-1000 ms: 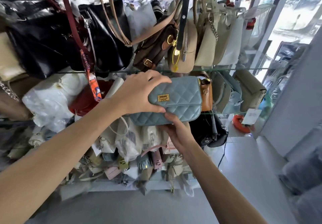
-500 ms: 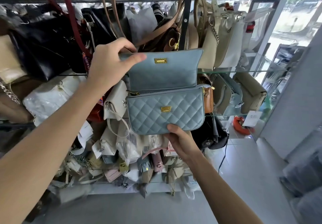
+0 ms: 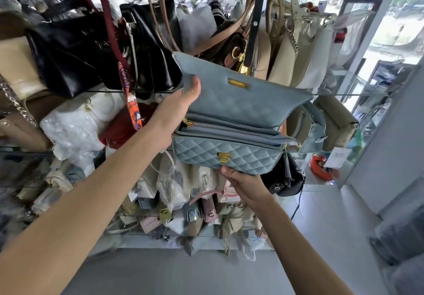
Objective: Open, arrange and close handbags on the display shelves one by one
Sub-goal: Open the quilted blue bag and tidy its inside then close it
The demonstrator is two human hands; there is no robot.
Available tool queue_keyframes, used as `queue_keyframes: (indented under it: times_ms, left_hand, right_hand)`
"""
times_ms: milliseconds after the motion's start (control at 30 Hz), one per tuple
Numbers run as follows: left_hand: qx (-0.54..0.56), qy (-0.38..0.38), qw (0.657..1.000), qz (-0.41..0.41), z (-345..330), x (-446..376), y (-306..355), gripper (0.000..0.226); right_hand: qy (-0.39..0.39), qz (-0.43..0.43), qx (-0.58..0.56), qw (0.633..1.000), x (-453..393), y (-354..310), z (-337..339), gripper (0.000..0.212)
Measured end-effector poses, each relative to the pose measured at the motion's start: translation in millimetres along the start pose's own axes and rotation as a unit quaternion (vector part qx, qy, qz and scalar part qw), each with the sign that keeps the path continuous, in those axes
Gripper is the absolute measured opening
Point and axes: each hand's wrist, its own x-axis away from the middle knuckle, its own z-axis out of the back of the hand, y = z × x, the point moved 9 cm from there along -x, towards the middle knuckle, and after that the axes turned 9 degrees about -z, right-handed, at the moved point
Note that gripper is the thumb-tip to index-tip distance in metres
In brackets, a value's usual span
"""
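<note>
Blue quilted handbag (image 3: 226, 157) open, left hand (image 3: 181, 104) pinching flap, right hand (image 3: 243, 180) gripping base

Both arms stretched forward, hands meeting near frame centre.
Left hand (image 3: 183, 101) raised from lower left, thumb pinching the flap edge of the blue bag (image 3: 229, 154); right hand (image 3: 243, 180) reaching up from lower right, fingers curled under its base.
</note>
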Motion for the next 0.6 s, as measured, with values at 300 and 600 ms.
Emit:
queue_keyframes:
  times_ms: [300, 600]
  left_hand:
    - [0.123, 0.197, 0.972, -0.014, 13, 37, -46, 0.030]
    - [0.185, 0.218, 0.958, 0.031, 10, 60, -97, 0.044]
  right_hand:
    - [0.069, -0.032, 0.041, 0.996, 6, -14, 40, 0.077]
    - [0.215, 0.310, 0.527, 0.762, 60, -91, -36, 0.054]
